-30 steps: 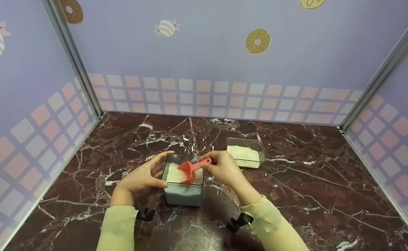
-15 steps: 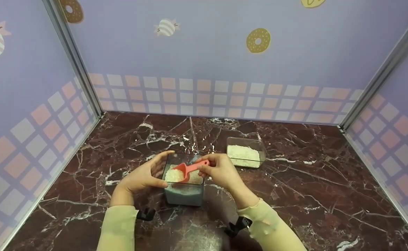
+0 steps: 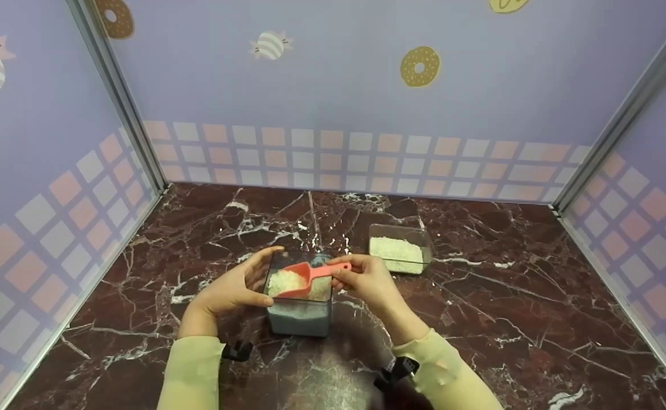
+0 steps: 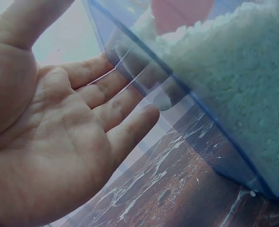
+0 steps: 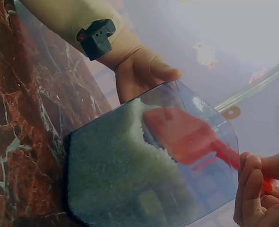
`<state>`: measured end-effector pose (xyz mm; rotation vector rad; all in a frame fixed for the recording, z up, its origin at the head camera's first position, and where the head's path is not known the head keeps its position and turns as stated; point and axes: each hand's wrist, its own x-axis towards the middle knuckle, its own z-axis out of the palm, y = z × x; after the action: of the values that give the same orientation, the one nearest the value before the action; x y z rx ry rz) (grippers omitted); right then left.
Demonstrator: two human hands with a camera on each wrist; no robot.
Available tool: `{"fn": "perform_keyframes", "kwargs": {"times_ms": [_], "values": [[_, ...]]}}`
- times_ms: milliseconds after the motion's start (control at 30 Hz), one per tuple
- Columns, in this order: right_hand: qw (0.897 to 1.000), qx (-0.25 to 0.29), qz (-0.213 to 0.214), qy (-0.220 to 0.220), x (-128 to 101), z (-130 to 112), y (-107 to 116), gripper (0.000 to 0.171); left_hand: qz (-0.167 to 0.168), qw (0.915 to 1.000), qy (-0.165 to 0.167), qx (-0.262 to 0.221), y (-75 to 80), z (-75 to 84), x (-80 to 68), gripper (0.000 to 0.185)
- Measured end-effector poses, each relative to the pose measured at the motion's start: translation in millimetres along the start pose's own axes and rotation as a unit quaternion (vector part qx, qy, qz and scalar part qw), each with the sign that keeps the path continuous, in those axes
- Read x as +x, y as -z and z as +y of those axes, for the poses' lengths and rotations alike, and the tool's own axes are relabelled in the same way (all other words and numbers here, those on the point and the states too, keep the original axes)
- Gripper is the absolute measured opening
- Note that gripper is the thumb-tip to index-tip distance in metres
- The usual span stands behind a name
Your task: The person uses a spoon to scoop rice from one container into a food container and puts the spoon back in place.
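A tall clear plastic container [image 3: 299, 323] of rice stands on the marbled table. My left hand [image 3: 230, 291] grips it from the left, thumb at the near rim and fingers along the far side. With thumb and fingertips, my right hand [image 3: 371, 286] pinches the handle of a red scoop [image 3: 306, 279]. The scoop bears a heap of rice [image 3: 287, 281] and lies inside the container's mouth, over the rice. Through the clear wall in the right wrist view, the red scoop [image 5: 184, 137] is seen just above the sloping rice [image 5: 115, 161].
Behind my right hand stands a lower clear container [image 3: 428, 242] with rice [image 3: 395, 251] in it. Loose grains [image 3: 345, 242] are scattered on the table beyond the tall container. Patterned panels [image 3: 333, 97] enclose the table at the back and sides.
The scoop has gone from tilted down in the rice to nearly level, now filled with a heap. My right hand turned and shifted slightly right with it. The left hand stayed put.
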<state>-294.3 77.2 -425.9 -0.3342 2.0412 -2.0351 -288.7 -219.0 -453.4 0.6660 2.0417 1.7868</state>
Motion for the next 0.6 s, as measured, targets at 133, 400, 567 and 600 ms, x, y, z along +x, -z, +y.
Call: {"fn": "perform_keyframes", "kwargs": {"times_ms": [133, 400, 567, 600], "values": [[1.0, 0.028, -0.002, -0.006, 1, 5, 3, 0.029, 0.0, 1.0, 0.001, 0.002, 0.7, -0.4, -0.1, 0.109], [0.997, 0.073, -0.004, -0.019, 1, 10, 9, 0.031, 0.001, 1.0, -0.002, -0.004, 0.2, 0.0, 0.1, 0.109], [0.994, 0.105, -0.01, -0.031, 1, 12, 14, 0.033, -0.003, 1.0, -0.008, -0.002, 1.0, -1.5, 0.7, 0.108], [0.993, 0.109, -0.012, -0.034, 1, 13, 15, 0.034, -0.004, 1.0, -0.008, -0.003, 1.1, -1.7, 0.8, 0.108]]}}
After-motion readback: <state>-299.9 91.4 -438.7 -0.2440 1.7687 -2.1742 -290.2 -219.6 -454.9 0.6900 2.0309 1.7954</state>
